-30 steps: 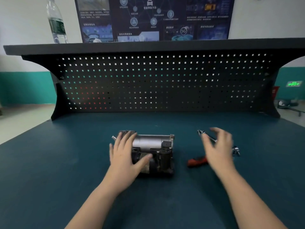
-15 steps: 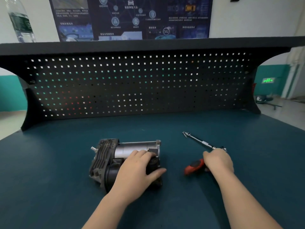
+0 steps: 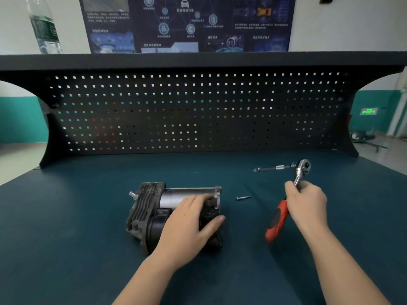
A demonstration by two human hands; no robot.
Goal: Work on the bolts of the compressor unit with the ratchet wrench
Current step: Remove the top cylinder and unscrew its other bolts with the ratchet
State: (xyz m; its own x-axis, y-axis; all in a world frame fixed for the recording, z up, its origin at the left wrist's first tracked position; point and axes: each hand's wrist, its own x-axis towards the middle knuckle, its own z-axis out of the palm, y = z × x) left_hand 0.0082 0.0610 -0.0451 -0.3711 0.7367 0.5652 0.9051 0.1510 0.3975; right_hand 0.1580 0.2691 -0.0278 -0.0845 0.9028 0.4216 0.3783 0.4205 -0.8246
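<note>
- Dark perforated pegboard [image 3: 198, 111] backs a teal-topped bench [image 3: 77, 227], with a poster [image 3: 187, 23] on the wall above and a water bottle [image 3: 44, 27] standing on the top shelf toward the left.
- At the middle of the bench, nearer the front edge, the compressor unit [image 3: 154, 208] lies on its side, finned end toward the left edge, smooth cylinder toward the right.
- The left hand [image 3: 187, 225] rests over the compressor's right end, fingers draped on top and thumb against its right face, pinning it down.
- A loose bolt [image 3: 243, 197] lies on the bench just beside the compressor's right end, apart from it.
- The right hand [image 3: 307, 203] is clenched around the ratchet wrench [image 3: 286, 203] near its metal neck, lifted off the bench; the red grip trails toward the front edge, and a long extension bar [image 3: 273, 168] points from the head toward the left edge.
- The step in hand appears to be bringing the tool to a bolt on the unit.
- To do it well, I judge the grip should slide down onto the red handle for leverage, the extension be lined up straight with the bolt axis before turning, and the left hand keep firm downward pressure so the unit cannot roll.
</note>
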